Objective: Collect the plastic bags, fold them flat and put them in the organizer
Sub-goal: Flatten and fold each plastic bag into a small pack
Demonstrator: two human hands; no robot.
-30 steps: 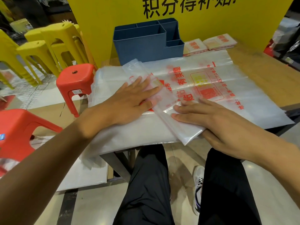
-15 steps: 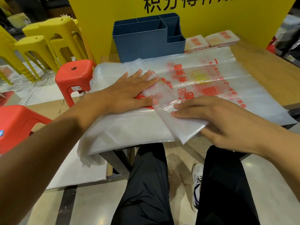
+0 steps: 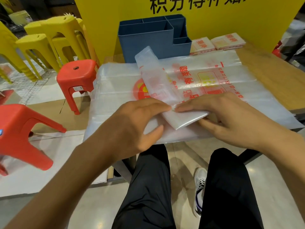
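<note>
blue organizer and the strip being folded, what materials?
Organizer: looks like matte moulded plastic, uniform blue, thin rigid walls with rounded corners. Folded strip: thin translucent plastic film with red print showing through, glossy creases; both hands hold its near end.

Shop, yellow promo sign point(image 3: 214, 22), stacked plastic stools point(image 3: 49, 38)

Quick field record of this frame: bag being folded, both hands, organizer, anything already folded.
bag in work: folded strip lying diagonally on the flat bag stack, far end lifted
left hand: grips the strip's near end
right hand: pinches the same end, fingertips meeting the left's
organizer: blue, behind the stack; visible compartments look empty
folded bags: two piles right of the organizer
</note>
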